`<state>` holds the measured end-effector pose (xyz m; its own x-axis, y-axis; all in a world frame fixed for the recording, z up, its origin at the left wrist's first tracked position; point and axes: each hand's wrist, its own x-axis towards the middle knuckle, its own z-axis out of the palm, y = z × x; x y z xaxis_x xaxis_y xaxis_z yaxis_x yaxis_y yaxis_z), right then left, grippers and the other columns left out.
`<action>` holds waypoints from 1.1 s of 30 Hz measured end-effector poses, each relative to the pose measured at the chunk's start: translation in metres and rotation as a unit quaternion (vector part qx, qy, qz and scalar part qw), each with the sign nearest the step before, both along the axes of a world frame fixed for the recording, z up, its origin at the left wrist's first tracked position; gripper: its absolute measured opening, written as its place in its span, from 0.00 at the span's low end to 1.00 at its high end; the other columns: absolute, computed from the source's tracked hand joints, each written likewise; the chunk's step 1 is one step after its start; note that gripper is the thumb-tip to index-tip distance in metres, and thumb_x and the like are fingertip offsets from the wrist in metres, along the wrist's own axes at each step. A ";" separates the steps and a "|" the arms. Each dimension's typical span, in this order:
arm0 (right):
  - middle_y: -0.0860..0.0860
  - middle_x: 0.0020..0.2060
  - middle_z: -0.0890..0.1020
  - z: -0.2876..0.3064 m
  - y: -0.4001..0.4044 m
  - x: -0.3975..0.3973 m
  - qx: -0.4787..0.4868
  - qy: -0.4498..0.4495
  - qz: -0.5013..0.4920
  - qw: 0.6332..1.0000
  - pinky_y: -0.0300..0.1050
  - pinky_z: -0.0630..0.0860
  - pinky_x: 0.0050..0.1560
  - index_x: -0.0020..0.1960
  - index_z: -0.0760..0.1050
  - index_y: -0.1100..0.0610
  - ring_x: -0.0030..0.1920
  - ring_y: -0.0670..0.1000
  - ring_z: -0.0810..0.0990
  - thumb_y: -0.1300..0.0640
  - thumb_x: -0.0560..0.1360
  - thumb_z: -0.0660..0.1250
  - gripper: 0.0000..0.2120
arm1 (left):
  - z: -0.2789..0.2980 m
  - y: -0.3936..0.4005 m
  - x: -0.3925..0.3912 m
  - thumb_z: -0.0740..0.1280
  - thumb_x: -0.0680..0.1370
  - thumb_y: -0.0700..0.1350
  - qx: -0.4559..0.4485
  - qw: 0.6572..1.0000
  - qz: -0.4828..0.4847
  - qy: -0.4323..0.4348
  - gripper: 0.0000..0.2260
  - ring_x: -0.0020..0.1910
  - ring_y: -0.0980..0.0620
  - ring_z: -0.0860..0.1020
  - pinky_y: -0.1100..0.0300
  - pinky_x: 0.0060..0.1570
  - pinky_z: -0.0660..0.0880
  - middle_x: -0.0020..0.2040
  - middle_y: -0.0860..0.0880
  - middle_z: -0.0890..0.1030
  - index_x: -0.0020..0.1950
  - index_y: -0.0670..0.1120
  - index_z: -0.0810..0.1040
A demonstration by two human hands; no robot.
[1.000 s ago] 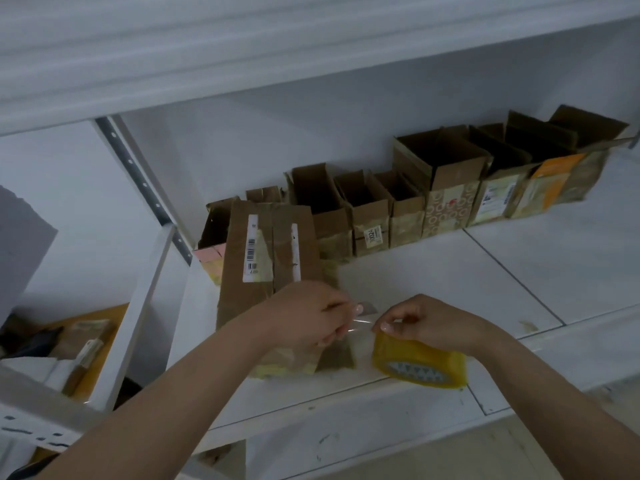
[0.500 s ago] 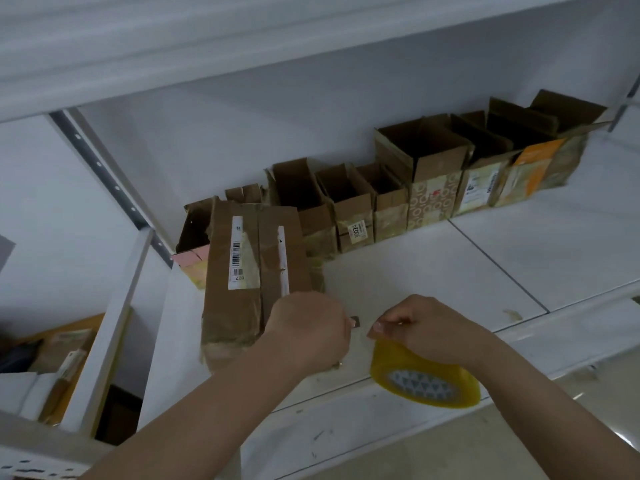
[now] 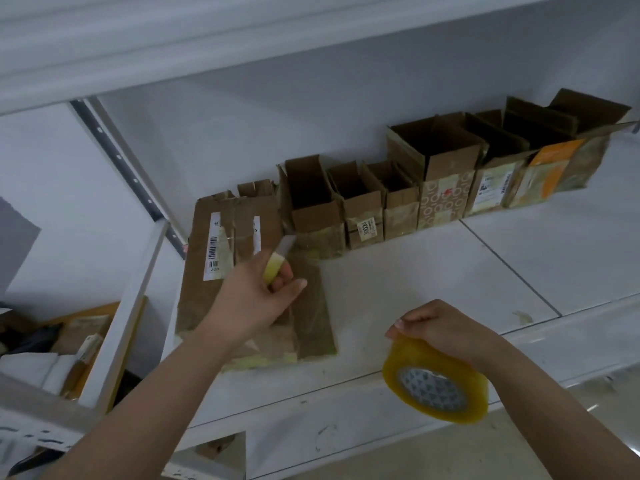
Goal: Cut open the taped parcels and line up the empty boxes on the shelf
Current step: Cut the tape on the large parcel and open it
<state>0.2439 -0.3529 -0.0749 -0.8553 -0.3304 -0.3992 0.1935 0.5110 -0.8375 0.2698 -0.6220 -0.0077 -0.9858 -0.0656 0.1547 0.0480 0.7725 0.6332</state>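
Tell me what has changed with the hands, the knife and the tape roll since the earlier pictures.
The left hand moved away from the right hand, up over the flat parcel, carrying the knife. The right hand drew back with the tape roll. Both grips stayed; the open boxes stayed lined up on the shelf.

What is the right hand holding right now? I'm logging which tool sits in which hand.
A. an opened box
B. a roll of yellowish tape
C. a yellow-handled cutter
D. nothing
B: the right hand grips the roll of yellowish tape by its upper edge, off the shelf's front; the cutter is in the left hand.
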 end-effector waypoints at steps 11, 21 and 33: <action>0.41 0.45 0.86 -0.001 -0.022 -0.002 -0.022 0.004 0.015 1.000 0.41 0.75 0.58 0.46 0.87 0.47 0.50 0.43 0.81 0.52 0.79 0.66 0.11 | -0.002 0.028 0.020 0.72 0.74 0.42 -0.402 0.910 0.048 -0.087 0.22 0.55 0.45 0.78 0.59 0.43 0.71 0.56 0.46 0.71 0.59 0.44 0.61; 0.43 0.50 0.85 0.004 -0.028 0.000 -0.027 0.023 0.020 0.999 0.50 0.75 0.64 0.44 0.86 0.43 0.53 0.47 0.82 0.49 0.79 0.66 0.11 | 0.006 0.024 0.033 0.76 0.67 0.61 -0.297 0.948 0.007 -0.115 0.39 0.58 0.50 0.70 0.59 0.55 0.71 0.57 0.50 0.64 0.65 0.46 0.59; 0.43 0.46 0.85 0.006 -0.043 -0.002 -0.034 0.045 -0.020 0.998 0.42 0.77 0.54 0.46 0.86 0.46 0.48 0.45 0.83 0.50 0.80 0.65 0.11 | 0.025 -0.012 0.006 0.68 0.77 0.55 -0.283 0.947 0.123 -0.095 0.29 0.62 0.42 0.75 0.54 0.55 0.74 0.71 0.39 0.66 0.70 0.38 0.66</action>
<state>0.2420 -0.3957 -0.0689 -0.8998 -0.3189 -0.2980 0.1354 0.4452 -0.8851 0.2756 -0.6338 0.0170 -0.9652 -0.2560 0.0540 -0.2503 0.9636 0.0942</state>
